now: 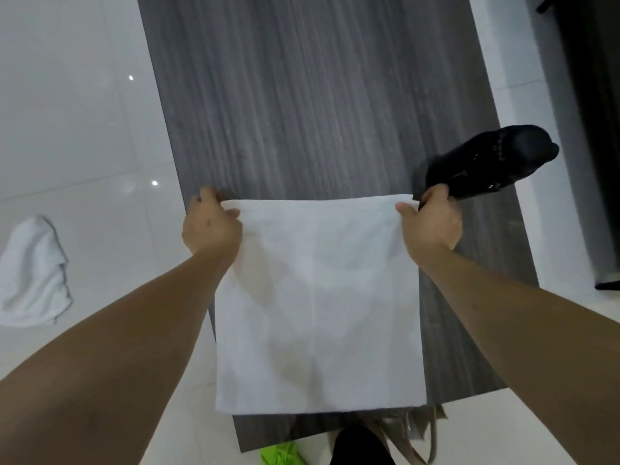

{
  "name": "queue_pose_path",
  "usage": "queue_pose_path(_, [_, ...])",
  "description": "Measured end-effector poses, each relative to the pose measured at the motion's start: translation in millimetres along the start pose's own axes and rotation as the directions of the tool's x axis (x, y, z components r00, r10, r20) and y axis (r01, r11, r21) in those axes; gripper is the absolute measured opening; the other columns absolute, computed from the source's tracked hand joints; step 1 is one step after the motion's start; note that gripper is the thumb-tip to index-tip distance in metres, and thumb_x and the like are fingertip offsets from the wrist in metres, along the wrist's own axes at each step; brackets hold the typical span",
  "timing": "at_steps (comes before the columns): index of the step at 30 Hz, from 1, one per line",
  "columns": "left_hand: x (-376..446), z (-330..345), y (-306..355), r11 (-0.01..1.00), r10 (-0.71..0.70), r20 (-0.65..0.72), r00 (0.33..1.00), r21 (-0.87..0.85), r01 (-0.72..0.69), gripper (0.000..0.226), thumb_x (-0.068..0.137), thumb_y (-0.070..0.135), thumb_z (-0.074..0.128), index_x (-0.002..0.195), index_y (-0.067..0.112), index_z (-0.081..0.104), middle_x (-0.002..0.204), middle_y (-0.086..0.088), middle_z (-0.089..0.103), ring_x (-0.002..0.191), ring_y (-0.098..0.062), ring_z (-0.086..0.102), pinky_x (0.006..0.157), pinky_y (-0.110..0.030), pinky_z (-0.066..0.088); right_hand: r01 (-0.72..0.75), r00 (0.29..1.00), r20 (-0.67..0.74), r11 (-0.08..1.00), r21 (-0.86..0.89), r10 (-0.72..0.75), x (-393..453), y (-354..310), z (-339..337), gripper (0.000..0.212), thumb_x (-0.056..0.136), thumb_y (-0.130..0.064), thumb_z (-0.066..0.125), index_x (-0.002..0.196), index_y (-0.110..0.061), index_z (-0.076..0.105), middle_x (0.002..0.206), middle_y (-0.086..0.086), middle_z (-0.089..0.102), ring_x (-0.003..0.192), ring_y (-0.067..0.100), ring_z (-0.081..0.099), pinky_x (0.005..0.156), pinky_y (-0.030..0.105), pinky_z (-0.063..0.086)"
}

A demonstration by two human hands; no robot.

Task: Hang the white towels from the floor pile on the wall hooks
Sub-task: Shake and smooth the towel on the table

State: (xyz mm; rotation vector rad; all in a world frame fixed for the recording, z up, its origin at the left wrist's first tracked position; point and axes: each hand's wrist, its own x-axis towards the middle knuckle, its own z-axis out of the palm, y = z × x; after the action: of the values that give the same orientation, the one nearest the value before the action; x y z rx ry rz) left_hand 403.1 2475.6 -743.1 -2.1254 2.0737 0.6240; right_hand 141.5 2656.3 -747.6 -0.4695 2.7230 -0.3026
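- Below my hands the towel (317,307) hangs flat in front of me, its bottom hem level and well under my wrists; it is white, soft and thin enough that faint shadows show through it; I judge I hold it spread like this so that I can find its top edge before taking it to a hook.
- My left hand (211,224) pinches the top left corner, thumb on my side and fingers curled behind; my right hand (431,221) pinches the top right corner the same way; the hands are well apart, so the top hem is drawn straight and taut between them.
- Left of my left arm a second towel (33,273) lies crumpled on the glossy white tiles (84,112), not yet hung; it looks thick and lumpy.
- Just beyond my right hand a black shoe (493,161) lies on a grey, wood-grained strip of floor (302,95) that runs ahead between my hands.
- No hooks show in this view; I judge I must turn to the wall next.
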Motion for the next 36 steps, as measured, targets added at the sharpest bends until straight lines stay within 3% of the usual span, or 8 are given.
queue_pose_path(6, [-21,1,-7,0.996,0.049,-0.033,0.998,0.071,-0.046,0.040,0.090,0.023,0.069,0.123,0.014,0.049,0.127,-0.014,0.048,0.114,-0.033,0.047,0.092,-0.044,0.045,0.020,0.999,-0.037,1.000,0.013,-0.019,-27,-8,4,0.038,0.091,-0.028,0.069,0.116,-0.008,0.050,0.123,0.017,0.056,0.115,0.035,0.050,0.091,0.042,0.041])
queue_pose_path(11, [-81,9,-39,0.985,0.167,0.128,0.978,0.031,-0.172,0.042,0.082,0.014,0.071,0.122,0.013,0.058,0.122,-0.011,0.053,0.114,-0.031,0.048,0.094,-0.039,0.043,0.156,0.978,0.144,0.988,-0.002,-0.154,-92,0,13,0.014,0.094,-0.019,0.061,0.104,-0.011,0.058,0.108,0.011,0.058,0.105,0.031,0.053,0.080,0.036,0.041])
queue_pose_path(20, [-226,50,-120,0.930,0.359,0.338,0.870,-0.051,-0.365,0.027,0.087,0.011,0.063,0.113,0.014,0.065,0.118,-0.006,0.056,0.108,-0.025,0.049,0.092,-0.033,0.044,0.649,0.665,0.433,0.758,0.068,-0.609,-258,74,48,0.017,0.081,-0.015,0.068,0.097,-0.013,0.071,0.098,0.004,0.064,0.092,0.027,0.060,0.073,0.032,0.050])
queue_pose_path(23, [-254,61,-146,0.889,0.446,0.329,0.832,-0.059,-0.454,0.027,0.082,0.011,0.067,0.109,0.011,0.066,0.114,-0.008,0.058,0.103,-0.029,0.052,0.085,-0.040,0.046,0.734,0.587,0.498,0.679,0.005,-0.639,-293,101,58,0.057,0.063,-0.043,0.083,0.110,-0.015,0.067,0.123,0.010,0.061,0.113,0.030,0.055,0.088,0.040,0.052])
queue_pose_path(26, [-278,73,-168,0.806,0.583,0.234,0.778,-0.047,-0.590,0.022,0.074,0.010,0.073,0.095,0.011,0.067,0.101,-0.007,0.060,0.089,-0.031,0.057,0.071,-0.041,0.049,0.799,0.543,0.494,0.599,-0.055,-0.679,-311,123,71,0.076,0.058,-0.036,0.089,0.124,-0.012,0.060,0.134,0.012,0.056,0.123,0.034,0.053,0.091,0.044,0.053])
queue_pose_path(30, [-305,86,-195,0.749,0.660,0.154,0.735,-0.066,-0.659,0.032,0.070,0.019,0.078,0.099,0.014,0.065,0.103,-0.005,0.057,0.090,-0.028,0.053,0.072,-0.040,0.047,0.833,0.541,0.324,0.546,-0.085,-0.776,-335,142,87,0.042,0.068,-0.003,0.072,0.110,-0.006,0.070,0.121,0.018,0.065,0.113,0.040,0.062,0.081,0.045,0.057])
queue_pose_path(33, [-328,88,-219,0.681,0.700,0.251,0.669,0.050,-0.731,0.047,0.066,0.034,0.079,0.105,0.017,0.059,0.105,-0.003,0.053,0.092,-0.026,0.049,0.072,-0.038,0.041,0.810,0.575,0.293,0.581,-0.075,-0.764,-365,149,84,0.036,0.070,-0.011,0.042,0.089,-0.008,0.072,0.098,0.012,0.070,0.096,0.036,0.067,0.072,0.041,0.056])
queue_pose_path(36, [-354,77,-235,0.652,0.701,0.283,0.654,0.115,-0.749,0.027,0.066,0.017,0.070,0.091,0.015,0.060,0.087,-0.002,0.056,0.080,-0.028,0.055,0.065,-0.036,0.035,0.746,0.636,0.357,0.663,-0.059,-0.684,-399,148,70,0.032,0.067,-0.003,0.045,0.088,-0.007,0.069,0.081,0.010,0.065,0.073,0.035,0.064,0.062,0.039,0.050])
